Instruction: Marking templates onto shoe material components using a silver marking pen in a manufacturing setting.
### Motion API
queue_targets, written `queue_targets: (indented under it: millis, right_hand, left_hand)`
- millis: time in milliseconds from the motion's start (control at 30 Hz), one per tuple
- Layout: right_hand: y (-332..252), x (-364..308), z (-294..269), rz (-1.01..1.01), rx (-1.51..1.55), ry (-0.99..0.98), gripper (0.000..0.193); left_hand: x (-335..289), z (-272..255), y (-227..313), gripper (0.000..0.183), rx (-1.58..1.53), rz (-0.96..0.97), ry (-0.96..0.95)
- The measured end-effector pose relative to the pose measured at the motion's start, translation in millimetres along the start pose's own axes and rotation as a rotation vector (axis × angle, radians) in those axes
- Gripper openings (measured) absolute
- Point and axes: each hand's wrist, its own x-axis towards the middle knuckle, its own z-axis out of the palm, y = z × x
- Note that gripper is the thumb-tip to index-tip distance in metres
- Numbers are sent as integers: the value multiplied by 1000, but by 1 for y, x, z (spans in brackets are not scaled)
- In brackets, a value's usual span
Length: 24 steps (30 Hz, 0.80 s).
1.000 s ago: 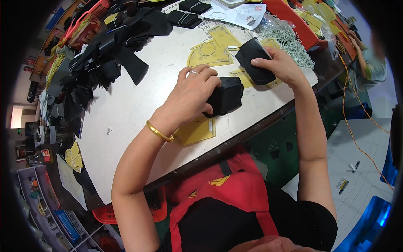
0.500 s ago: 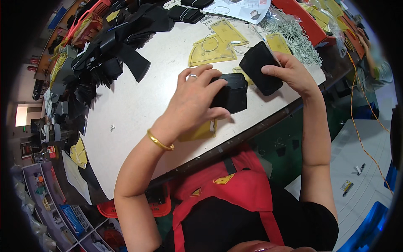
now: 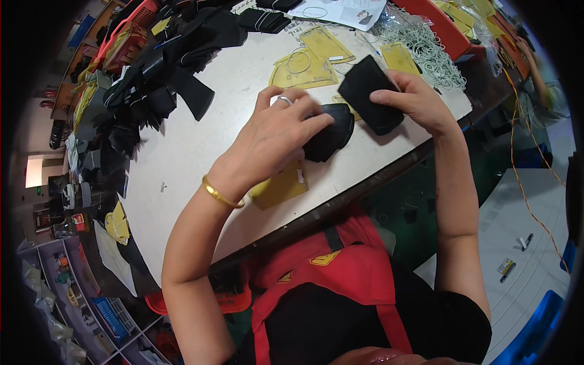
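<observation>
My right hand [image 3: 420, 104] grips a small stack of black cut pieces [image 3: 372, 94], its thumb flat on top and the fingers behind. My left hand [image 3: 277, 131] is at another pile of black cut pieces [image 3: 331, 131] on the table, with its index finger across the upper face. Its thumb is hidden, and the other fingertips are slightly blurred. A yellow pattern piece [image 3: 280, 188] lies partly under my left wrist. Beyond my hands are more yellow pattern pieces [image 3: 304, 70], with a pale ring-shaped band [image 3: 298, 61] on them.
Heaped black pieces [image 3: 201, 36] fill the table's far left. Pale elastic bands [image 3: 426, 52] lie in a tangle beside a red bin [image 3: 441, 27] at the far right. A paper sheet [image 3: 340, 12] lies at the back. Another person's arm [image 3: 532, 67] shows at right.
The pile at my left hand has turned and fanned a little, and my left thumb has gone out of sight beneath the hand. My right hand has shifted slightly left with its stack.
</observation>
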Motion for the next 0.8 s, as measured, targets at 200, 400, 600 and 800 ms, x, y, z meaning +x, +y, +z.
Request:
queue_targets:
  millis: [200,400,600,800]
  right_hand:
    - [-11,15,13,-40,24,-11,33]
    - [-11,33,29,2,-17,-28,32]
    - [-42,33,84,77,-1129,-90,48]
    - [-46,52,87,-4,-966,-243,49]
  left_hand:
    - [4,14,-7,57,56,-88,1]
    - [-27,-11,-20,40,-133,-77,-34]
    - [-75,-25,-43,33,-494,-682,146]
    - [-87,-2,-60,45,-447,-931,238]
